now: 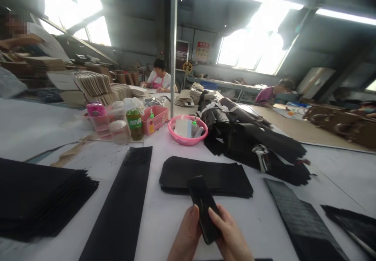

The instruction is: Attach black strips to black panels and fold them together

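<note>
Tabletop [166, 222], white, spreads across the foreground, its near edge on the wearer's side. Toward its far edge, right of the middle, sprawls a heap of dark sheet material [235, 135], black and grey bundles lying over one another, one bound by a pale tie. A thick stack of black sheets [35, 194] occupies the near left corner, its layers slightly fanned along the right side. Between that stack and the middle, a long black strip [120, 206] runs from the near edge inward, slanting a little to the right. Overlapping black strips [308, 222] lie slantwise near the right corner. Across the middle sits a lower stack of black pieces [223, 174], its long side roughly parallel to the near edge.

Farther in stands a pink basin [188, 140], just left of the heap, and beside it a pink box [160, 120]. Next to the box is a bottle of yellow-green liquid [135, 129]. Before the near edge, the left hand [188, 227] and right hand [230, 229] both grip a black smartphone [204, 210], the right thumb on its face. The phone is tilted, its upper end overlapping the middle stack in view; whether they touch cannot be told.
</note>
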`<state>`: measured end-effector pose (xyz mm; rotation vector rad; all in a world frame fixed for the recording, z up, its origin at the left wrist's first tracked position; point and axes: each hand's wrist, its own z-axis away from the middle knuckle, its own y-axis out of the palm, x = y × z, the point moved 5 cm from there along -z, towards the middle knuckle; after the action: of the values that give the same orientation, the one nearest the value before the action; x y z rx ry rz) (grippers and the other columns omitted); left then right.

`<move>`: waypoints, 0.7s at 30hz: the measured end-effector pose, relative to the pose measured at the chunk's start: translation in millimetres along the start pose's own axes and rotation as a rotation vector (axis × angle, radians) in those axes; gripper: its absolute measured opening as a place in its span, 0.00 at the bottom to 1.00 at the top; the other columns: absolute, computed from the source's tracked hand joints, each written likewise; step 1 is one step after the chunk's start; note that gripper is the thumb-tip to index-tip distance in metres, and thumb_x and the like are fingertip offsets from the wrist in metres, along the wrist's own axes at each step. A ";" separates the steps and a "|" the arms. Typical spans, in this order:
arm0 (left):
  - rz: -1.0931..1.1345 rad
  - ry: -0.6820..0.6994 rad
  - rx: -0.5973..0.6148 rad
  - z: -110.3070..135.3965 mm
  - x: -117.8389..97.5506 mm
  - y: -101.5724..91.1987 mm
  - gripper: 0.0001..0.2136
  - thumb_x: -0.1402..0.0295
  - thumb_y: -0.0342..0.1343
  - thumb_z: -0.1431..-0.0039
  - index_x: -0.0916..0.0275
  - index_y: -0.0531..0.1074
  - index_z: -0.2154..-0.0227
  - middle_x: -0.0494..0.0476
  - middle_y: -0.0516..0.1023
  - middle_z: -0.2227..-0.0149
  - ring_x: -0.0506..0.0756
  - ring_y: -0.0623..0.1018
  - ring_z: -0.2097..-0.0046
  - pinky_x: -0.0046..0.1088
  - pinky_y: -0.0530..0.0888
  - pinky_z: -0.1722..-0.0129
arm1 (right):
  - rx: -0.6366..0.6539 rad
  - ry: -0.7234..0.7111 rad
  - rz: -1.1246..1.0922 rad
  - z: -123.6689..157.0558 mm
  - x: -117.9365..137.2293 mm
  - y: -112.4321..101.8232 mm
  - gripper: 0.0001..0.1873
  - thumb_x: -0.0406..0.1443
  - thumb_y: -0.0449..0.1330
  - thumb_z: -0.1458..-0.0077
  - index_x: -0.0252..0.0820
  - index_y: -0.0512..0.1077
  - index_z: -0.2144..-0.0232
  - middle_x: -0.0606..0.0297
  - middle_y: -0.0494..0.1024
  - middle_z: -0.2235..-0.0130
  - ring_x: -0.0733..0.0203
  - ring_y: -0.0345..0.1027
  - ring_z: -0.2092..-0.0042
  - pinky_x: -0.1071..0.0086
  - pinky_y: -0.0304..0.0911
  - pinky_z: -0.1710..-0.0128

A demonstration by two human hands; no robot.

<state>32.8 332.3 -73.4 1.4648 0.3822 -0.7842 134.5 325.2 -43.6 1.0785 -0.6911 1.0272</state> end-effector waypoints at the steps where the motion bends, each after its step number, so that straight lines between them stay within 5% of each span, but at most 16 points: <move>1: -0.016 -0.050 0.056 6.3 5.3 7.2 0.24 0.50 0.55 0.42 0.67 0.74 0.54 0.69 0.76 0.52 0.66 0.73 0.47 0.44 0.65 0.45 | -0.038 -0.013 -0.018 17.1 -7.3 -9.2 0.21 0.46 0.71 0.60 0.43 0.74 0.65 0.61 0.77 0.65 0.53 0.74 0.63 0.65 0.70 0.67; 6: 0.064 -0.195 0.324 37.1 25.3 51.2 0.31 0.48 0.59 0.47 0.73 0.73 0.52 0.73 0.75 0.51 0.69 0.73 0.48 0.47 0.63 0.42 | -0.066 -0.161 -0.026 75.6 -3.0 -30.4 0.22 0.46 0.70 0.57 0.43 0.75 0.60 0.57 0.77 0.56 0.47 0.72 0.53 0.59 0.69 0.54; 11: 0.291 -0.271 0.275 76.0 34.5 76.8 0.30 0.46 0.55 0.45 0.70 0.74 0.52 0.67 0.75 0.49 0.64 0.69 0.42 0.43 0.56 0.36 | 0.004 -0.216 -0.044 115.3 -1.0 -38.0 0.21 0.46 0.68 0.55 0.43 0.74 0.60 0.57 0.77 0.54 0.46 0.70 0.49 0.58 0.65 0.48; 21: 0.259 0.018 -0.055 203.8 24.8 39.0 0.36 0.40 0.46 0.44 0.69 0.71 0.47 0.67 0.76 0.50 0.65 0.70 0.42 0.44 0.57 0.37 | 0.189 -0.071 0.094 176.3 -65.6 -16.9 0.19 0.51 0.69 0.63 0.47 0.77 0.70 0.58 0.79 0.59 0.44 0.71 0.52 0.60 0.66 0.52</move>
<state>30.5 126.1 -39.7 1.4360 0.2201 -0.5492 128.0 136.4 -45.0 1.2605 -0.7179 1.1565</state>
